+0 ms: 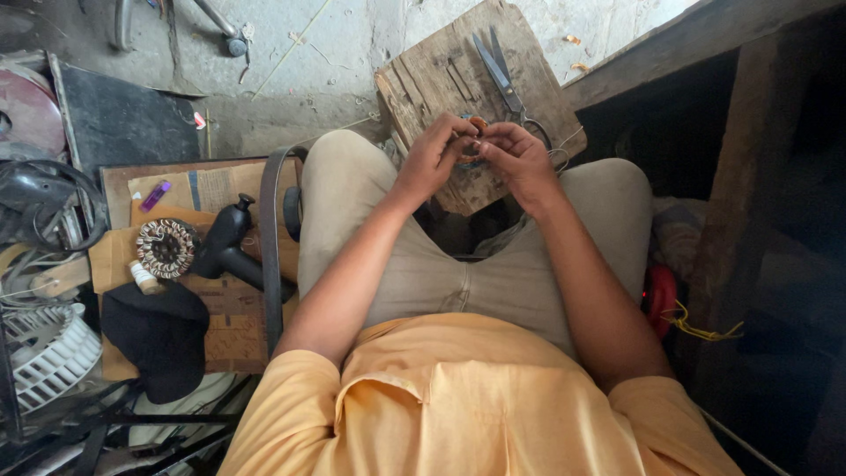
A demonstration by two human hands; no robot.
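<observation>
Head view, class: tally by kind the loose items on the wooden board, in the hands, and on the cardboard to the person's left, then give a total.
Scissors: 1
Small wound part held by left hand and right hand: 1
Wound coil ring: 1
Black handled tool: 1
Purple lighter: 1
Black cap: 1
Thread spool: 1
Total: 7

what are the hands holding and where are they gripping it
Both hands hold one small round part with orange and blue showing, over the wooden board. The left hand and right hand pinch its edges with the fingertips; most of it is hidden.
</observation>
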